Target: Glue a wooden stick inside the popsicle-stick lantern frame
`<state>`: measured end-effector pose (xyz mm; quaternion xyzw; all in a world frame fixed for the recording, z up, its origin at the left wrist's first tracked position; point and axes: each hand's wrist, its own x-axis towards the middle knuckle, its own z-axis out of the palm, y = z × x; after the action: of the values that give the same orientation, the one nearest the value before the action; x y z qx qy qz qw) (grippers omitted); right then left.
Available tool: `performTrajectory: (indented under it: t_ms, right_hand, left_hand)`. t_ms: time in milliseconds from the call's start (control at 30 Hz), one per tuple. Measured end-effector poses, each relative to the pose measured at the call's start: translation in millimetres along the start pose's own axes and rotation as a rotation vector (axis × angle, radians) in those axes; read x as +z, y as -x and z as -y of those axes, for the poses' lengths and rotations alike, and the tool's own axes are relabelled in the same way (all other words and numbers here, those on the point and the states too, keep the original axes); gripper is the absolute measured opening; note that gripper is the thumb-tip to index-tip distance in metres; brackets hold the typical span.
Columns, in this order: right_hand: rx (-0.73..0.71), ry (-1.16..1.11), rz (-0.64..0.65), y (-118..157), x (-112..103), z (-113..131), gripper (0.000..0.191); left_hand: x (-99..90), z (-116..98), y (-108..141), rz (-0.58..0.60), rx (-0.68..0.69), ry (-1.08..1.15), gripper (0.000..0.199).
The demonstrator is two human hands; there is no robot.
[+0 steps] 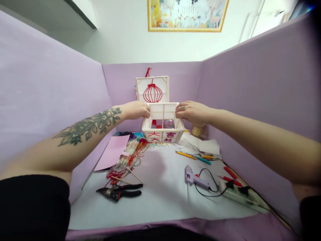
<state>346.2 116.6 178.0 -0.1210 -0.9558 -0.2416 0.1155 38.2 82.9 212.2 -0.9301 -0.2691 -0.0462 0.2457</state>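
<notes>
A white paper lantern with thin stick edges (148, 130) is held up above the table. I look through its open square frame and see a thin stick crossing the opening, with red and pink things visible through it. Its lower panel bears red and purple characters. My left hand (139, 109) is closed on the left side, and my right hand (189, 110) grips the right side, fingers bent over the edge. Just behind stands another white panel (140, 90) with a red lantern shape on it; whether it joins the held one I cannot tell.
On the left lie black-handled pruning shears (120, 192), bundled sticks (128, 152), red cords (117, 174) and a pink sheet (112, 152). To the right are a glue gun (197, 179), a power strip (243, 197), pencils (185, 155) and white paper (207, 145). Lilac walls (150, 68) enclose three sides.
</notes>
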Motion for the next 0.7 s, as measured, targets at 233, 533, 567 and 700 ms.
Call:
performTrajectory:
  t_ms: [233,533,567,700]
  right_hand:
    - [0.011,-0.169,0.06,6.6,55.8,-1.9,0.03]
    - [-0.076,-0.329,0.143,18.0,121.4,35.8,0.027]
    - [-0.074,-0.338,0.139,18.2,125.3,37.8,0.027]
    - [-0.051,-0.389,0.1,21.4,137.3,45.5,0.029]
  left_hand:
    - [47.3,-13.6,19.0,0.182,0.089,0.1,0.026]
    - [117.5,-55.9,51.4,0.21,0.114,0.32,0.022]
    - [121.8,-56.3,52.3,0.203,0.11,0.344,0.022]
    - [135.4,-54.4,55.5,0.151,0.058,0.432,0.025]
